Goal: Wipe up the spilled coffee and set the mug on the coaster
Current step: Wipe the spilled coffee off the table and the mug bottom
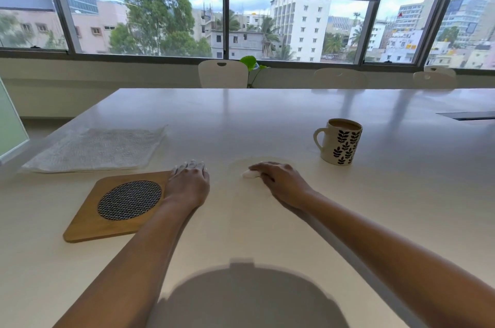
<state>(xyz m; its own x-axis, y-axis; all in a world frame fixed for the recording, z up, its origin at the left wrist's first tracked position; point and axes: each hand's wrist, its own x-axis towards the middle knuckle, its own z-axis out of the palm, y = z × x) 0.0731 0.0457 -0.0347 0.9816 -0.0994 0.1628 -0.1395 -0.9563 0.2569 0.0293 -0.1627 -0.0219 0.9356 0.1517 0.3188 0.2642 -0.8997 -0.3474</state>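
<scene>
Across the long pale glossy table [267, 118], a faint tan film of spilled coffee [241, 164] is lying between the two hands, hard to trace against the surface. A white textured cloth [91, 149] is sitting flat and unused at the far left, and just nearer, a square wooden coaster with a round woven insert [115, 207] is waiting. The cream ceramic mug with black leaf print [341, 144], nearly full, is standing upright well right of the coaster. The left hand [188, 183] is resting palm down at the coaster's corner, fingers pressed together. The right hand [276, 180] is pressing a small white wad [250, 174] onto the spill, fingers curled over it. Such a small wad is likely smearing rather than absorbing. Carrying the brimming mug past both forearms is risking a fresh slop.
</scene>
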